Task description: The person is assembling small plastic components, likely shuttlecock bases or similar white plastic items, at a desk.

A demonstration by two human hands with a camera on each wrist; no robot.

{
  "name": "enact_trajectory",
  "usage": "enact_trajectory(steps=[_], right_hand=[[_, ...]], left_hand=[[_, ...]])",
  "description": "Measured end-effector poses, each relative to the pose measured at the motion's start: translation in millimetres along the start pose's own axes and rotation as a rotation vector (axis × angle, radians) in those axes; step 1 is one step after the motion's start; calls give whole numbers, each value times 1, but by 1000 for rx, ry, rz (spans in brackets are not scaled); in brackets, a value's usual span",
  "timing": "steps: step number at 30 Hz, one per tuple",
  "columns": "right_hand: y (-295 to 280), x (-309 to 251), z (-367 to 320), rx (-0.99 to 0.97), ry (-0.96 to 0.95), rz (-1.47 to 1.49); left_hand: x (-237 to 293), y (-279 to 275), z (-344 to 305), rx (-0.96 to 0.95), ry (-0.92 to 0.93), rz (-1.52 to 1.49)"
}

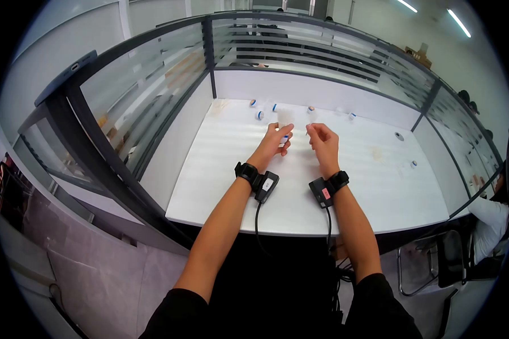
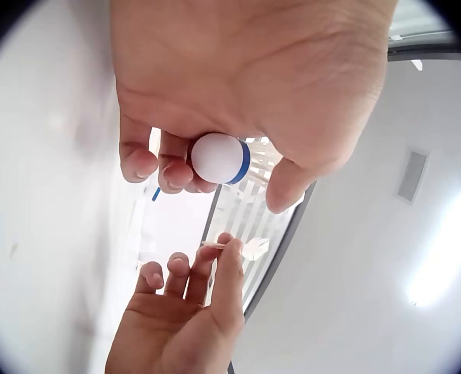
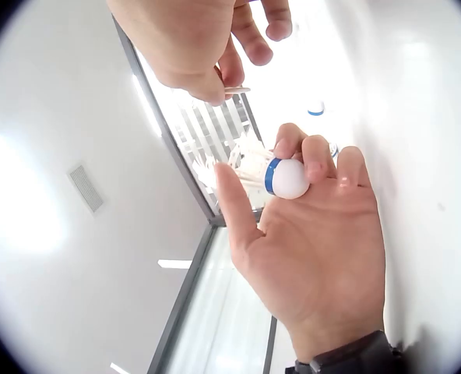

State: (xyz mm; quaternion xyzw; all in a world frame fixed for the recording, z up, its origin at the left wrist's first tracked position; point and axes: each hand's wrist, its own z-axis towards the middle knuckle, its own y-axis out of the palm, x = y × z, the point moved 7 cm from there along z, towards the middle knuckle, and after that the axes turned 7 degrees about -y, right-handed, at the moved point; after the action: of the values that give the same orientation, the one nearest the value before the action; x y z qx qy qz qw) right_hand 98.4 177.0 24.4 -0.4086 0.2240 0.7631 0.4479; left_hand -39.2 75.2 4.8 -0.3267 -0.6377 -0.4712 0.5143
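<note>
My left hand [image 1: 273, 144] holds a feather shuttlecock [image 2: 216, 158] above the white desk. Its white cork and blue band face my wrist, and its feather skirt [image 3: 250, 160] points away. Curled fingers support the cork, with the thumb alongside the skirt in the right wrist view. To its right, my right hand [image 1: 324, 143] pinches a single loose feather [image 2: 255, 249] between thumb and forefinger. The feather's quill [image 3: 237, 90] sticks out past the fingertips in the right wrist view. The two hands are apart, at about the same height.
Several shuttlecocks lie on the desk [image 1: 237, 186] beyond my hands, among them one shuttlecock [image 1: 260, 115] at left and another [image 1: 352, 116] at right. A further shuttlecock [image 1: 414, 164] lies near the right side. Partition walls [image 1: 316, 90] enclose the desk. A chair [image 1: 435, 260] stands at right.
</note>
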Motion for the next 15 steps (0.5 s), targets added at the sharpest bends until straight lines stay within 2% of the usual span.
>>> enact_trajectory(steps=[6,15], right_hand=[[-1,-2,1,9,-13,-2],[-5,-6,3,47,-59,25]], left_hand=[[-5,2,1,-17,1,110],[4,-1,0,27,152,358]])
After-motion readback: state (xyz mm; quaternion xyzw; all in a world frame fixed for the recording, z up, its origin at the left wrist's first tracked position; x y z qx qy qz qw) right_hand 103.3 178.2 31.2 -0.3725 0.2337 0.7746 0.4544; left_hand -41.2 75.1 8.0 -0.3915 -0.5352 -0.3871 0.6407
